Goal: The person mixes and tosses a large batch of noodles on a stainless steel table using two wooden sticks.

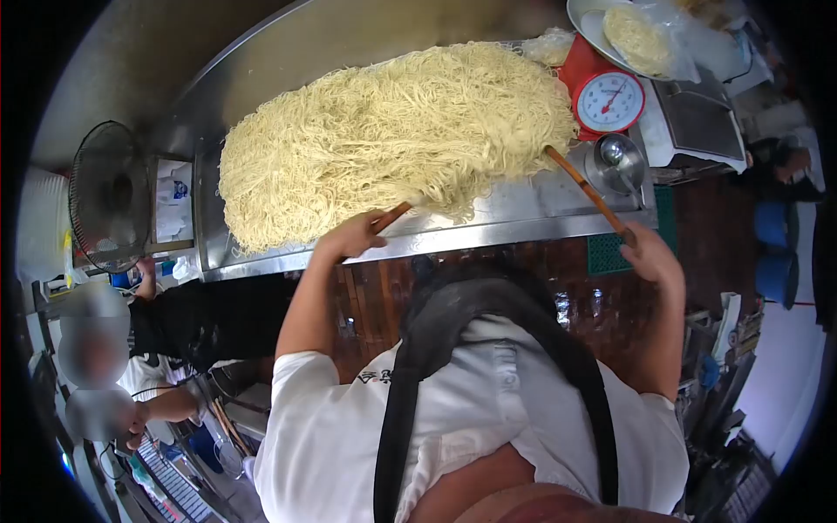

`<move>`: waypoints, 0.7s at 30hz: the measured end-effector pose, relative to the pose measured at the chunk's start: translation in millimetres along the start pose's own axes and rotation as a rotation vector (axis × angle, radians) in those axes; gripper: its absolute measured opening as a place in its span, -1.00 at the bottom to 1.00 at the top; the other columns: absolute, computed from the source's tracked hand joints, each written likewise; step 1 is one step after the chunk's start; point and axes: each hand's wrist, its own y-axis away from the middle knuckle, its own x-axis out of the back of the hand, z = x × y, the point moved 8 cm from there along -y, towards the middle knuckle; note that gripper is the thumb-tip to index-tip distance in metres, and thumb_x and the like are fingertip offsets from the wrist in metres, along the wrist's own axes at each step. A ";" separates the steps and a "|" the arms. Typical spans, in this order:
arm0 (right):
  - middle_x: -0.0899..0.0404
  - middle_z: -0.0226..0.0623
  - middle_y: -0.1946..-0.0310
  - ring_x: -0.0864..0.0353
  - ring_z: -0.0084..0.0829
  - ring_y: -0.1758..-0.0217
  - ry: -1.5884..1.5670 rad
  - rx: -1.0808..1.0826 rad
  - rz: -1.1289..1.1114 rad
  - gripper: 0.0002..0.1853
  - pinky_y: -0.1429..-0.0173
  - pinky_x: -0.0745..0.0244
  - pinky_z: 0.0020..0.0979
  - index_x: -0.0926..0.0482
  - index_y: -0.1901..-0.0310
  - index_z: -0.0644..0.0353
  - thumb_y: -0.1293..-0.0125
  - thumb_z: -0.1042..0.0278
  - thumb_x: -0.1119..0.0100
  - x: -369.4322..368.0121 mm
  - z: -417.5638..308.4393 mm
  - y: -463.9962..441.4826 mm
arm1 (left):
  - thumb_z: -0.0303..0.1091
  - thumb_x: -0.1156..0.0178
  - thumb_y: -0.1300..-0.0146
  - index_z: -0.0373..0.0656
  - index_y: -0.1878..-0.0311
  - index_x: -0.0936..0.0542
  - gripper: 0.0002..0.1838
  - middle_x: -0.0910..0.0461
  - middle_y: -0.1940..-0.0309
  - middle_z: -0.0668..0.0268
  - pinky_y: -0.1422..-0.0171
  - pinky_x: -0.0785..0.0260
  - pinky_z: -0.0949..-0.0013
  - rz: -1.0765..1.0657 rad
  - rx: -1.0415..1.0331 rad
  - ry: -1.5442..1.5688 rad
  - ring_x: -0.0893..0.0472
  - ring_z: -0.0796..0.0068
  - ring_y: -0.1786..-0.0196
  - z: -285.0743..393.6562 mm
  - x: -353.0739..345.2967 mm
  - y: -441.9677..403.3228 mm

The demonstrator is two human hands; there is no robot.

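A wide heap of pale yellow noodles [392, 139] covers most of the steel table [523, 222]. My left hand [353, 238] is closed round a brown wooden stick [391, 216], whose far end meets the noodles at the heap's front edge. Farther right, my right hand [652, 254] grips a longer wooden stick [591, 193]. That one slants up and to the left, its tip reaching the right end of the heap. Whether either tip lies under noodles I cannot tell.
A red dial scale [610, 102] with noodles in its pan stands at the table's right end. Below it sits a metal bowl [616, 164] with a ladle. At left are a fan [111, 196] and other people, one wearing a black apron [209, 322].
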 end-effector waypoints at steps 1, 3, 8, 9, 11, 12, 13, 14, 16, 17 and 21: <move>-0.61 0.12 0.09 -0.56 0.19 -0.06 0.033 0.011 -0.049 -0.55 -0.12 -0.47 -0.02 -0.49 -0.15 0.24 -0.23 0.38 -0.29 15.2 0.6 9.1 | -0.21 -0.45 -0.15 -0.09 -0.41 -0.46 -0.27 -0.71 0.01 0.00 -0.06 -0.49 0.15 -0.001 -0.001 -0.014 -0.70 0.05 0.06 -6.1 9.6 15.0; -0.61 0.12 0.19 -0.58 0.20 0.01 0.060 0.023 -0.011 -0.59 -0.06 -0.47 -0.01 -0.52 -0.04 0.27 -0.16 0.37 -0.34 46.0 -2.3 24.4 | -0.21 -0.46 -0.13 -0.13 -0.34 -0.52 -0.32 -0.72 0.05 -0.02 -0.09 -0.48 0.13 -0.114 0.276 -0.009 -0.70 0.01 0.00 3.3 36.8 57.5; -0.60 0.08 0.31 -0.59 0.18 0.11 0.158 0.001 -0.041 -0.73 0.05 -0.47 0.00 -0.56 0.20 0.32 -0.06 0.43 -0.34 92.6 -4.8 25.4 | -0.26 -0.49 -0.07 -0.23 -0.02 -0.62 -0.54 -0.69 0.22 -0.02 0.01 -0.46 0.10 -0.104 0.377 -0.176 -0.68 0.00 0.09 35.2 83.9 128.9; -0.59 0.07 0.33 -0.59 0.18 0.13 0.189 0.009 -0.018 -0.74 0.07 -0.46 0.00 -0.56 0.22 0.32 -0.05 0.44 -0.34 99.2 -8.2 30.5 | -0.28 -0.49 -0.06 -0.24 0.02 -0.63 -0.57 -0.69 0.23 -0.02 0.02 -0.46 0.09 -0.072 0.354 -0.198 -0.68 0.00 0.10 41.7 89.4 142.0; -0.57 0.06 0.35 -0.58 0.18 0.17 0.254 0.023 0.027 -0.76 0.11 -0.45 0.00 -0.55 0.26 0.32 -0.02 0.46 -0.33 108.6 -16.9 38.7 | -0.31 -0.48 -0.05 -0.25 0.11 -0.63 -0.63 -0.67 0.27 -0.04 0.04 -0.45 0.06 -0.060 0.461 -0.218 -0.67 -0.04 0.13 60.2 105.3 166.8; -0.56 0.06 0.36 -0.57 0.18 0.18 0.253 0.030 0.018 -0.76 0.11 -0.44 -0.01 -0.54 0.26 0.31 -0.01 0.46 -0.33 112.6 -22.0 43.5 | -0.32 -0.47 -0.03 -0.25 0.13 -0.61 -0.64 -0.66 0.30 -0.05 0.06 -0.43 0.05 -0.026 0.449 -0.255 -0.65 -0.09 0.17 66.2 113.0 177.2; -0.55 0.06 0.37 -0.56 0.18 0.19 0.249 0.036 0.010 -0.76 0.11 -0.43 -0.02 -0.54 0.26 0.30 -0.01 0.46 -0.32 116.3 -27.5 49.9 | -0.33 -0.47 -0.03 -0.25 0.13 -0.61 -0.64 -0.66 0.31 -0.04 0.06 -0.43 0.04 0.001 0.450 -0.264 -0.65 -0.10 0.17 71.3 119.1 186.9; -0.54 0.06 0.38 -0.55 0.18 0.19 0.242 0.035 0.005 -0.76 0.12 -0.42 -0.02 -0.53 0.26 0.30 0.00 0.47 -0.32 118.3 -33.8 58.3 | -0.33 -0.47 -0.03 -0.25 0.13 -0.61 -0.64 -0.65 0.31 -0.04 0.06 -0.42 0.04 0.026 0.447 -0.278 -0.65 -0.11 0.18 75.2 125.3 195.6; -0.57 0.06 0.34 -0.55 0.18 0.15 0.230 -0.098 0.025 -0.74 0.07 -0.43 0.02 -0.53 0.23 0.29 -0.02 0.51 -0.35 127.1 -45.5 78.7 | -0.35 -0.46 -0.02 -0.24 0.12 -0.61 -0.64 -0.64 0.32 -0.05 0.05 -0.41 0.03 0.090 0.438 -0.273 -0.64 -0.11 0.17 72.1 132.4 208.0; -0.59 0.06 0.32 -0.54 0.19 0.13 0.230 -0.167 0.028 -0.73 0.04 -0.43 0.04 -0.54 0.21 0.28 -0.03 0.54 -0.37 132.4 -52.5 88.7 | -0.36 -0.46 -0.03 -0.24 0.11 -0.61 -0.64 -0.64 0.31 -0.05 0.05 -0.41 0.04 0.107 0.443 -0.264 -0.64 -0.12 0.17 68.9 135.4 209.2; -0.57 0.05 0.36 -0.52 0.21 0.16 0.238 -0.102 0.186 -0.65 0.01 -0.44 0.03 -0.56 0.04 0.20 -0.09 0.53 -0.35 140.6 -73.0 108.7 | -0.38 -0.45 -0.04 -0.25 0.10 -0.62 -0.65 -0.65 0.28 -0.07 0.03 -0.42 0.04 0.144 0.428 -0.251 -0.65 -0.12 0.16 55.9 142.6 203.3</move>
